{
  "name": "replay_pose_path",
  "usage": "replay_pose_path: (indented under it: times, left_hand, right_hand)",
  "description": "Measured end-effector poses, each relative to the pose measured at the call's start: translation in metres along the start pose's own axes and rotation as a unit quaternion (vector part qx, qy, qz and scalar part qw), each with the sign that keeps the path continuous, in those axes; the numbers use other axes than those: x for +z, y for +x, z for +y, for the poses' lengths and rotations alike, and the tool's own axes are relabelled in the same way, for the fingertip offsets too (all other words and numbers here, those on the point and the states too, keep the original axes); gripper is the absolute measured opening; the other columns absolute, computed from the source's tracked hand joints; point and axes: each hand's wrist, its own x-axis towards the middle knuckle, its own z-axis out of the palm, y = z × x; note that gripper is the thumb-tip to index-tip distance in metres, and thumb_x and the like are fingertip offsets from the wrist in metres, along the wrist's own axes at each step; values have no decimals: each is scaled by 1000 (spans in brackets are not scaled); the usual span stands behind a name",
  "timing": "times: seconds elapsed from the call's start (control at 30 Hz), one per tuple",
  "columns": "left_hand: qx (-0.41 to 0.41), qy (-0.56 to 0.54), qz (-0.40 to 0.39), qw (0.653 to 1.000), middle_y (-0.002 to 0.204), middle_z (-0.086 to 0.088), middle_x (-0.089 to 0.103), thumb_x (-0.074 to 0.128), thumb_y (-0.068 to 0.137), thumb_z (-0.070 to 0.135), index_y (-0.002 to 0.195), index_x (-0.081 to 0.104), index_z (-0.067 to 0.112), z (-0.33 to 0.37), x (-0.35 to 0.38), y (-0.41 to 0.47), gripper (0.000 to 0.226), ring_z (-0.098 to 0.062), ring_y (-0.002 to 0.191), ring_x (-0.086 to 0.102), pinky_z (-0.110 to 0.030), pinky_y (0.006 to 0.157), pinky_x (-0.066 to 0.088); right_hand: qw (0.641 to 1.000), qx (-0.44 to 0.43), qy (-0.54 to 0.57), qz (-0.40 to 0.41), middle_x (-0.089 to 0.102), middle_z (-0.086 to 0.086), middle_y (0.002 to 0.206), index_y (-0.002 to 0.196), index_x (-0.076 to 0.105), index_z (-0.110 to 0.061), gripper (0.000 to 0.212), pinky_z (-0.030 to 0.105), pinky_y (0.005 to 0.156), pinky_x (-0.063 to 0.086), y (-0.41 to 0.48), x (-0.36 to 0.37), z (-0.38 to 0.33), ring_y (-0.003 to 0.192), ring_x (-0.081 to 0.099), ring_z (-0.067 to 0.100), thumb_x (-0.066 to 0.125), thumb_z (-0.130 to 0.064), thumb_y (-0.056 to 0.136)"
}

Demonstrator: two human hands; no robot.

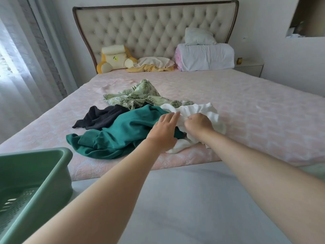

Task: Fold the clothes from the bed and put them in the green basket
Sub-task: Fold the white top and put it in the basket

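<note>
- Because the white garment lies bunched at the 3 o'clock end of the pile on the bed, overlapping the teal garment, I judge that lifting it now could drag the teal one toward the near edge.
- A one-sided hold could leave it twisted and the fold crooked.
- The leaf-print garment at 12 o'clock and the dark garment at 10 o'clock touch the pile and might snag too.
- My right grip is curled, knuckles up, clutching white cloth.
- My left grip lies flat over the teal, straight fingers touching the white edge.
- The green basket sits at 8 o'clock, well apart.
</note>
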Motion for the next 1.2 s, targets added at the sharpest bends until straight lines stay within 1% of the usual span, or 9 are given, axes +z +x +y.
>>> replay_pose_path:
  times: [0.13,0.2,0.3,0.33,0.47,0.6,0.83,1.07,1.2]
  left_hand:
    - [5,-127,54,990,129,2,52,73,85,30,155,23,29,22,-13,-17,85,-17,117,47,-34,93,44]
    - [-12,-139,69,988,104,3,60,68,89,27,128,55,23,32,-22,-29,42,-20,97,58,-35,77,47]
    - [-21,-124,8,992,91,1,61,58,92,16,98,58,12,48,-41,-56,8,-24,82,58,-40,72,48]
    - [-22,-128,-15,991,90,1,59,55,92,13,99,57,11,53,-47,-67,8,-23,81,57,-38,71,47]
    - [-49,-157,-72,984,91,1,57,52,89,8,110,59,17,59,-75,-119,24,-21,80,53,-30,63,42]
    - [-57,-142,-140,978,96,3,63,57,88,20,103,58,29,51,-88,-177,17,-22,87,58,-37,74,50]
    - [-113,-109,-217,963,95,3,68,72,80,25,95,64,22,48,-87,-274,18,-23,88,62,-35,75,51]
    - [-141,-54,-380,913,143,14,45,77,71,61,147,37,42,77,-89,-340,88,-13,128,47,-29,106,36]
    - [-224,-172,-367,886,122,7,60,46,88,74,131,59,31,86,-99,-347,62,-15,101,58,-29,96,40]
  right_hand:
    - [986,-109,118,41,33,-6,58,55,24,-23,46,32,52,32,-27,-32,-10,56,42,19,45,6,83]
    - [972,-98,213,30,35,-6,53,51,34,-24,41,28,51,29,-53,-45,-6,52,33,12,44,-12,89]
    - [963,-125,238,-28,53,-16,65,56,51,-34,31,22,65,35,-95,-51,-2,70,49,5,64,-38,84]
    - [974,-135,179,-22,55,-19,87,74,52,-38,21,25,79,37,-107,-49,0,90,51,8,73,-43,78]
    - [989,-101,-15,-106,38,-5,138,132,41,-37,72,53,112,22,-145,-40,9,134,30,25,70,-48,68]
    - [983,-103,1,-155,55,-4,118,111,60,-34,29,54,109,28,-195,-44,-15,123,47,25,57,-40,83]
    - [962,-171,-21,-210,67,1,116,104,57,-33,18,46,106,33,-282,-45,-70,115,56,30,57,-40,88]
    - [905,-183,-64,-379,67,-8,91,93,68,-27,34,35,78,51,-337,-57,-86,91,64,21,65,-54,73]
    - [970,-204,13,-136,70,-4,93,95,72,-19,30,35,71,52,-342,-63,-74,90,65,23,52,-39,84]
